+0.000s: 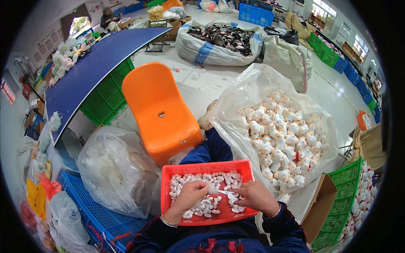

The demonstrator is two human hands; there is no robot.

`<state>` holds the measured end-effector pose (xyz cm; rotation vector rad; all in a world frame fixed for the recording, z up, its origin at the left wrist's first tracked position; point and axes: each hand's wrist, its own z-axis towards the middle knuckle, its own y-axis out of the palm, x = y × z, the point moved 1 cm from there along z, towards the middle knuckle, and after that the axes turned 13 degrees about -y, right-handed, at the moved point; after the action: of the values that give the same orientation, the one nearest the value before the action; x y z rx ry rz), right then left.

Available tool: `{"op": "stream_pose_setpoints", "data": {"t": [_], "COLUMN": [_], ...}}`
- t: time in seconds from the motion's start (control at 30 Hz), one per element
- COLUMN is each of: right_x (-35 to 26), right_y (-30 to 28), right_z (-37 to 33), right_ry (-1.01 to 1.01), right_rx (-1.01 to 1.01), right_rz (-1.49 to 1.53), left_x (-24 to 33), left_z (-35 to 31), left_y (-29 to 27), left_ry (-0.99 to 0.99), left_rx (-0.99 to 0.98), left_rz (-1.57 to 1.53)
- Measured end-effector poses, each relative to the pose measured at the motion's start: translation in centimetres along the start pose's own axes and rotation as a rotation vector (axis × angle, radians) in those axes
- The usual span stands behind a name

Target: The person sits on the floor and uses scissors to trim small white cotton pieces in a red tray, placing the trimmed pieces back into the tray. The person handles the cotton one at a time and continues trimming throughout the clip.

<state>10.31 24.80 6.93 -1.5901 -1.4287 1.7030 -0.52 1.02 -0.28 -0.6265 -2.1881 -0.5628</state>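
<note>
Across my lap lies a red plastic tray (165, 189) with many small white plush pieces (207, 206) spread in it. My left hand (190, 197) is closed over the tray, pinching a wispy tuft of white stuffing (212, 190). My right hand (258, 197) grips slim metal tweezers (228, 193), whose tips point left and reach the stuffing beside my left fingers. Whether a plush piece is also in my left fingers is hidden.
An orange chair (158, 109) stands ahead. To its left sits a clear bag of stuffing (114, 168), by a blue crate (90, 211). At right are a large sack of white plush parts (278, 139) and a green crate (337, 211). A blue table (97, 63) stands far left.
</note>
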Motion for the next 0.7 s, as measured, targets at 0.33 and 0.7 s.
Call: {"op": "stream_pose_setpoints", "data": {"t": [0.33,0.7], "right_x": [-0.3,0.5], "right_y": [-0.2,0.6], "right_z": [-0.9,-0.7], "right_ry": [0.01,-0.055], "right_rx": [0.014,0.076], "right_rz": [0.038,0.151], "left_x": [-0.3,0.1], "left_z": [0.1,0.2], "left_y": [-0.5,-0.6], "left_ry": [0.096,-0.019], "left_rx": [0.027,-0.075], "left_rz": [0.023,0.094]}}
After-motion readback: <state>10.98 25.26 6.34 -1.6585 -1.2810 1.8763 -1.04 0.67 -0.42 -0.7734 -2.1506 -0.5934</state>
